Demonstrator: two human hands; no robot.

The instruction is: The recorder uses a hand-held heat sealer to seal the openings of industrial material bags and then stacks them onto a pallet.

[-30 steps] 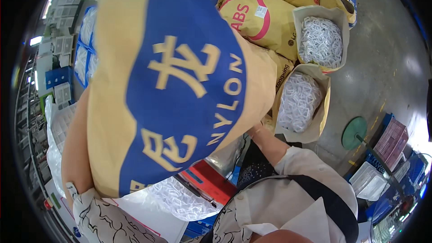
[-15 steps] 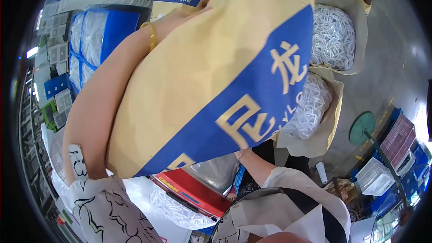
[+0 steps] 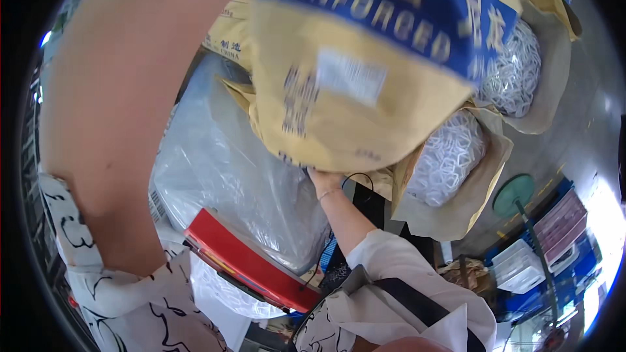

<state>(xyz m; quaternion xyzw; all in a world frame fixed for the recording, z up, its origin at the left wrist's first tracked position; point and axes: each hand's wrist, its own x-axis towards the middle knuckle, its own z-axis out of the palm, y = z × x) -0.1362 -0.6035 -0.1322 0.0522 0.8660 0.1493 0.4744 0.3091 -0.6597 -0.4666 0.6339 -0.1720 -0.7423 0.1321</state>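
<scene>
A big tan paper sack (image 3: 391, 117) with a blue printed band hangs in front of me, its rounded lower end toward me. My right hand (image 3: 324, 181) holds this bottom edge from below; its fingers are partly hidden under the paper. My left arm rises along the left side beyond the upper edge, and the left hand is out of sight. Beneath the sack lies a large clear plastic bag (image 3: 228, 163). Close to me, a long red machine bar (image 3: 251, 264) runs slantwise, with a bag of white pieces (image 3: 228, 293) below it.
Two open paper sacks full of white plastic links, the nearer (image 3: 450, 160) and the farther (image 3: 515, 78), stand at the right. A green round-based stand (image 3: 514, 197) and white baskets (image 3: 518, 266) are on the floor further right. Another tan sack (image 3: 228, 36) lies behind.
The sack has moved up and turned, so its bottom end now shows. My left arm has risen with it, my right hand has moved up, and the clear plastic bag is uncovered.
</scene>
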